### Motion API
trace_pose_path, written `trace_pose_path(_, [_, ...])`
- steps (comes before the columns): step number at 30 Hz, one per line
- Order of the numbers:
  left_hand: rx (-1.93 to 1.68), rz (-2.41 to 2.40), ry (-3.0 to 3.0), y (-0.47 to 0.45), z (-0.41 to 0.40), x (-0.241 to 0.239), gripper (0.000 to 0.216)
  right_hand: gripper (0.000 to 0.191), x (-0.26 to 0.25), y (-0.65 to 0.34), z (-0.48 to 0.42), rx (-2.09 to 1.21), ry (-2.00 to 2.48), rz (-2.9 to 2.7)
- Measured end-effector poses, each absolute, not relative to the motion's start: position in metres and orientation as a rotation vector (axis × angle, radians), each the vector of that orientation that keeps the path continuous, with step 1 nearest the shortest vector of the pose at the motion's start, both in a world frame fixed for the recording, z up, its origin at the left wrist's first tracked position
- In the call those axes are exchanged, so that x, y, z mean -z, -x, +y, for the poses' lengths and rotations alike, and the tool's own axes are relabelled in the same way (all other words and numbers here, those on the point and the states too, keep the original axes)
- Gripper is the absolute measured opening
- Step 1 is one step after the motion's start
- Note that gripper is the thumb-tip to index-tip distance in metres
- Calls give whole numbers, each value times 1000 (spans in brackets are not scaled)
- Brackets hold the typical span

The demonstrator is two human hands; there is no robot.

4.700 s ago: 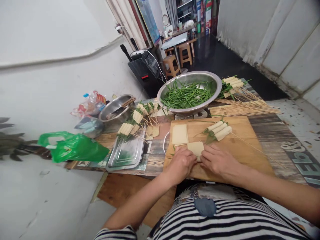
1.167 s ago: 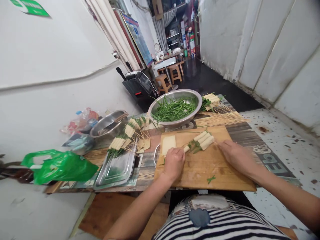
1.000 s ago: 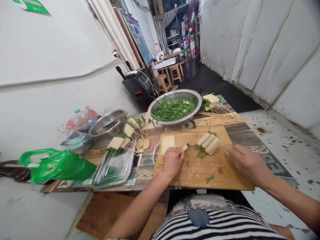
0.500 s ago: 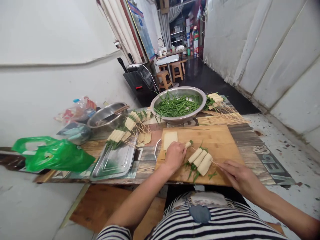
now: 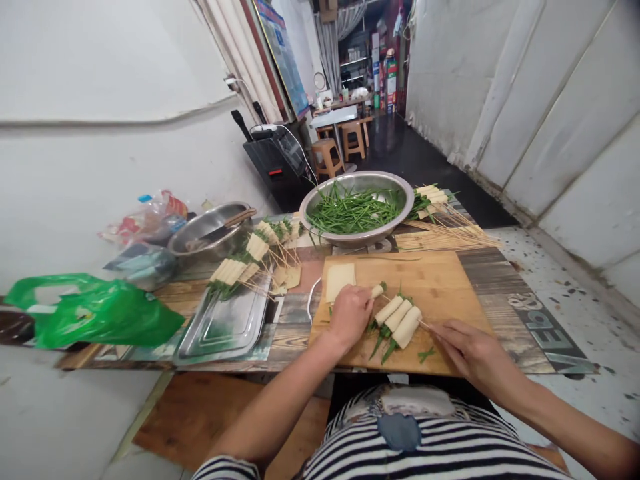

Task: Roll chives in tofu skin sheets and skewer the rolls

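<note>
My left hand (image 5: 351,312) is closed on a pale tofu-skin roll (image 5: 378,291) with green chives poking from its end. In my right hand (image 5: 467,347) I grip the end of a bamboo skewer (image 5: 425,325). Several rolls (image 5: 399,317) sit side by side on that skewer, chive ends hanging out below, and its far tip points at the roll in my left hand. Flat on the cutting board (image 5: 440,280) lie square tofu-skin sheets (image 5: 341,280), just beyond my left fingers. A few chive scraps (image 5: 426,355) lie near my right hand.
A steel bowl of chives (image 5: 357,210) stands behind the board, with loose skewers (image 5: 445,237) and finished rolls (image 5: 433,195) to its right. On the left are a metal tray (image 5: 227,327) with skewered rolls, a basin (image 5: 183,243) with a knife, and a green bag (image 5: 100,310).
The skewer of rolls and my right hand have shifted slightly left, bringing the rolls closer to my left hand. My left hand stays on its roll.
</note>
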State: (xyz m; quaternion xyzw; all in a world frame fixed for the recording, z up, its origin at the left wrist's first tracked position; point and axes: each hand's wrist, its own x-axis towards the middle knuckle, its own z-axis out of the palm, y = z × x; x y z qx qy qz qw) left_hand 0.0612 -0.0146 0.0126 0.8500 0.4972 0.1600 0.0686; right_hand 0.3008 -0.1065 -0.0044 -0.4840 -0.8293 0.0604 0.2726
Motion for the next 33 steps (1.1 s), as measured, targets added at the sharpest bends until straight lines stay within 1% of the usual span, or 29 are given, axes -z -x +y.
trace_pose_path(5, [-552, 1435, -2535, -60, -14, -10, 16, 34, 9, -301, -105, -139, 1311, -2241])
trace_pose_path(9, [-522, 1438, -2540, -61, -13, -13, 16, 35, 6, -301, -105, -111, 1292, -2230])
trace_pose_path(23, [-468, 1461, -2552, -62, -13, -15, 16, 31, 3, -300, -108, -254, 1301, -2167])
trace_pose_path(33, [-453, 1445, -2560, -62, -12, -17, 16, 31, 4, -295, -107, -255, 1324, -2189])
